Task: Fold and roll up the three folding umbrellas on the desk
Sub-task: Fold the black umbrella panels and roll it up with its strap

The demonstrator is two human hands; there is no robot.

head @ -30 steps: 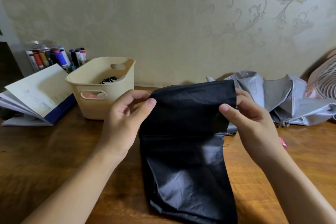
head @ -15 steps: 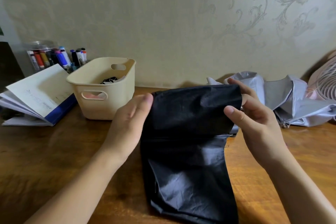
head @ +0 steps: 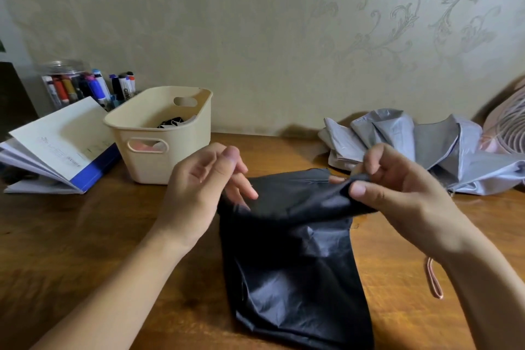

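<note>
The black umbrella (head: 289,250) lies on the bench (head: 85,236) in the lower middle of the frame. The right hand (head: 397,187) pinches the top right edge of its cloth between thumb and fingers. The left hand (head: 204,187) is loosely curled at the cloth's top left corner; I cannot tell if it holds the cloth. A grey umbrella (head: 397,142) lies crumpled at the right, by the wall. A cream basket (head: 159,150), an open book (head: 56,139) and a jar of pens (head: 65,85) are at the left.
</note>
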